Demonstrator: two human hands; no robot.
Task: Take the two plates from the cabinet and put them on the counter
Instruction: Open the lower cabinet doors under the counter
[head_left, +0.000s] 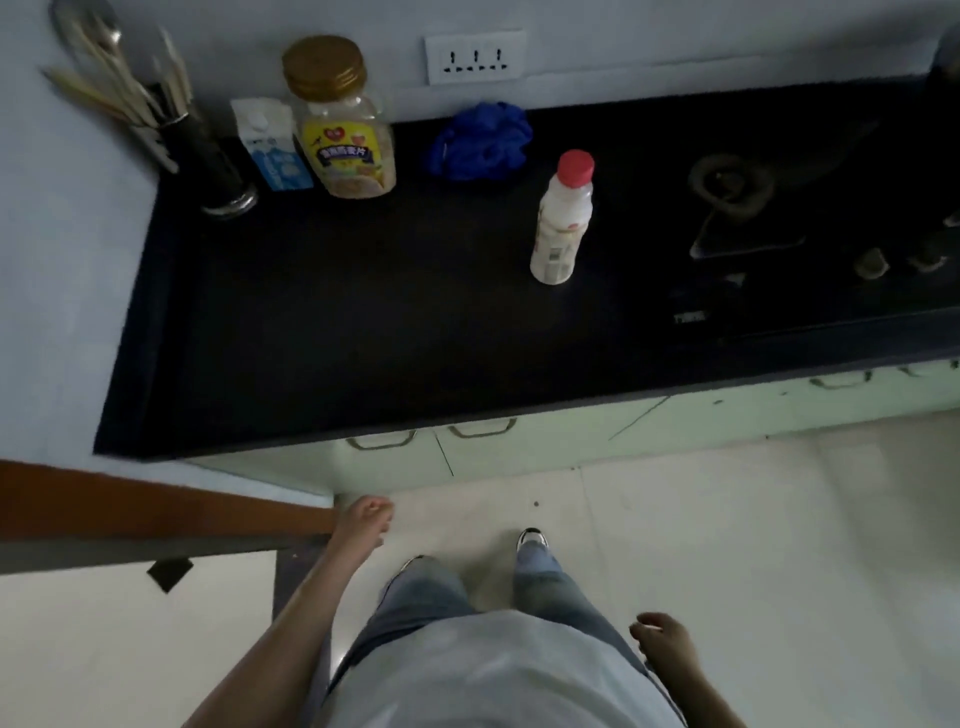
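A black counter (363, 322) runs across the view above pale green cabinet doors (545, 441) with metal handles (482, 429); the doors are shut and no plates are in view. My left hand (363, 519) hangs low in front of the cabinet, below the left handle, fingers loosely curled and holding nothing. My right hand (662, 642) hangs at my side over the floor, also loosely curled and holding nothing.
On the counter stand a utensil holder (208, 161), a small milk carton (272, 145), a gold-lidded jar (343, 124), a blue cloth (483, 140), a red-capped white bottle (561, 223) and a gas hob (753, 218). A brown door edge (156, 504) juts in at left.
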